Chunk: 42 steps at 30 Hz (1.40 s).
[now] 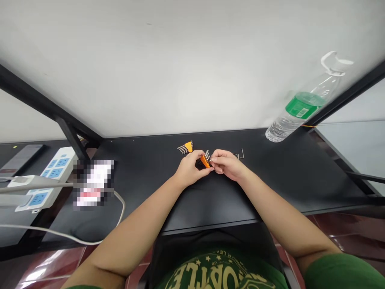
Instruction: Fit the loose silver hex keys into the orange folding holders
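Note:
My left hand (190, 169) is closed around an orange hex key holder (205, 161) with short metal keys standing in it. My right hand (227, 163) pinches at the holder's right side, where a thin metal hex key shows at the fingertips; most of that key is hidden. Just beyond my left hand lies a second orange holder (188, 147) with a fan of hex keys in it. To the right of my right hand, a loose L-shaped hex key (242, 153) rests on the black table (144, 168), with more thin metal pieces partly hidden beside it.
A large water bottle (303, 105) with a green label stands at the back right, near the wall. On the left are a blurred-out phone-like object (95, 180), a white cable (123, 206) and a power strip (61, 162). A black metal frame (69, 136) borders the table.

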Tool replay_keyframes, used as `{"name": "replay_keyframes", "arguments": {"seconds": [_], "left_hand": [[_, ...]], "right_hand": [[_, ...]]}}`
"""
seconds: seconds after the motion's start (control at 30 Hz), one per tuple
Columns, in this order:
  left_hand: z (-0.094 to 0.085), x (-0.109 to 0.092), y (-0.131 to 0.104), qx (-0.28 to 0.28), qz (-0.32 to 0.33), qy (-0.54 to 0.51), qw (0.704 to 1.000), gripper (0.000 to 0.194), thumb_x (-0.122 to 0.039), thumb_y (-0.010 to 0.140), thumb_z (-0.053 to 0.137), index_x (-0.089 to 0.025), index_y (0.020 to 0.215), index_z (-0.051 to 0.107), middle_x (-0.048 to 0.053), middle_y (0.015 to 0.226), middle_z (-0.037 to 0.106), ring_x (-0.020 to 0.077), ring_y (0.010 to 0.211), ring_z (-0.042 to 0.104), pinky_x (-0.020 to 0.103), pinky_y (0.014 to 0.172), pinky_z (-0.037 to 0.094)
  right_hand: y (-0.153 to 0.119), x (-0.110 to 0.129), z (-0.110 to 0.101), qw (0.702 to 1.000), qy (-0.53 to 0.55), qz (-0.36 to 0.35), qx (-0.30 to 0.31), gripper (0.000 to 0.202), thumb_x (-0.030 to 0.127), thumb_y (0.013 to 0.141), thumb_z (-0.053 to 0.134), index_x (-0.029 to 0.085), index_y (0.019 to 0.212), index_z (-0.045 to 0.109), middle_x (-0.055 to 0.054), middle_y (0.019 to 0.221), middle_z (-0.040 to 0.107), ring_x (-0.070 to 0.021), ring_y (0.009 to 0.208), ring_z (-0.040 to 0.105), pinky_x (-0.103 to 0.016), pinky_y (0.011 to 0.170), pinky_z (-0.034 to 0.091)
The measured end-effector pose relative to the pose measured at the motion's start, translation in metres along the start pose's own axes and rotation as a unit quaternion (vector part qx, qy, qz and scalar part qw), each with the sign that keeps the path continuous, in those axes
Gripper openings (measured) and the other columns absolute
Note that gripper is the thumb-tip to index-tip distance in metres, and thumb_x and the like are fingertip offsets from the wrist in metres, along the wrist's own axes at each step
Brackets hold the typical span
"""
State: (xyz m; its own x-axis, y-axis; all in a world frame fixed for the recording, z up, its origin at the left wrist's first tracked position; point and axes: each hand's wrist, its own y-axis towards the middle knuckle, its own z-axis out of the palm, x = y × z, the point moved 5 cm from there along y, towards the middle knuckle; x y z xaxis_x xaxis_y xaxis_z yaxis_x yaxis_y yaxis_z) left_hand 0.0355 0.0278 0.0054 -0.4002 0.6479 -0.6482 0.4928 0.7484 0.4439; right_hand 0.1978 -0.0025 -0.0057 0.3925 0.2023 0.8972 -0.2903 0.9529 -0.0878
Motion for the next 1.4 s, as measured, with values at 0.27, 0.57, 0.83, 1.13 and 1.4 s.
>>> {"name": "replay_keyframes", "arguments": {"seconds": [0.27, 0.57, 0.83, 1.13, 1.4], "left_hand": [[-0.002, -0.001, -0.001, 0.012, -0.021, 0.000, 1.000, 0.053, -0.046, 0.074, 0.086, -0.023, 0.112, 0.058, 0.006, 0.107, 0.076, 0.0235, 0.099, 0.075, 0.037, 0.091, 0.060], [0.000, 0.010, 0.000, -0.020, -0.074, -0.104, 0.992, 0.052, -0.043, 0.074, 0.086, -0.024, 0.112, 0.056, 0.004, 0.101, 0.078, 0.0221, 0.096, 0.076, 0.039, 0.094, 0.061], [-0.004, 0.012, 0.002, -0.032, -0.093, -0.115, 0.989, 0.048, -0.043, 0.076, 0.084, -0.023, 0.109, 0.056, 0.004, 0.098, 0.077, 0.0209, 0.094, 0.075, 0.040, 0.096, 0.059], [-0.003, 0.014, 0.002, -0.021, -0.066, -0.005, 0.998, 0.053, -0.048, 0.073, 0.086, -0.024, 0.112, 0.059, 0.004, 0.099, 0.075, 0.0213, 0.091, 0.074, 0.036, 0.087, 0.060], [-0.002, 0.007, 0.003, -0.003, -0.046, -0.002, 0.999, 0.053, -0.048, 0.073, 0.085, -0.024, 0.113, 0.059, 0.004, 0.100, 0.076, 0.0213, 0.091, 0.074, 0.034, 0.086, 0.060]], "right_hand": [[0.000, 0.010, -0.016, 0.984, -0.173, 0.002, -0.043, 0.035, 0.048, 0.081, 0.081, 0.020, 0.083, 0.060, 0.005, 0.055, 0.057, -0.0099, 0.046, 0.046, -0.022, 0.045, 0.034], [-0.025, 0.070, -0.086, 0.685, -0.692, 0.025, -0.228, 0.012, 0.026, 0.082, 0.067, 0.020, 0.090, 0.073, -0.007, 0.103, 0.068, -0.0225, 0.095, 0.062, -0.034, 0.082, 0.045], [-0.021, 0.057, -0.078, 0.637, -0.745, 0.067, -0.184, 0.012, 0.018, 0.082, 0.061, 0.021, 0.089, 0.069, -0.009, 0.105, 0.067, -0.0234, 0.096, 0.061, -0.032, 0.077, 0.042], [-0.045, 0.067, -0.083, 0.687, -0.698, 0.151, -0.137, 0.013, 0.029, 0.079, 0.071, 0.021, 0.069, 0.068, -0.004, 0.070, 0.069, -0.0174, 0.060, 0.059, -0.029, 0.057, 0.038], [-0.034, 0.054, -0.067, 0.612, -0.752, 0.192, -0.152, 0.006, 0.021, 0.072, 0.066, 0.020, 0.066, 0.065, -0.012, 0.074, 0.069, -0.0236, 0.066, 0.063, -0.033, 0.059, 0.039]]}}
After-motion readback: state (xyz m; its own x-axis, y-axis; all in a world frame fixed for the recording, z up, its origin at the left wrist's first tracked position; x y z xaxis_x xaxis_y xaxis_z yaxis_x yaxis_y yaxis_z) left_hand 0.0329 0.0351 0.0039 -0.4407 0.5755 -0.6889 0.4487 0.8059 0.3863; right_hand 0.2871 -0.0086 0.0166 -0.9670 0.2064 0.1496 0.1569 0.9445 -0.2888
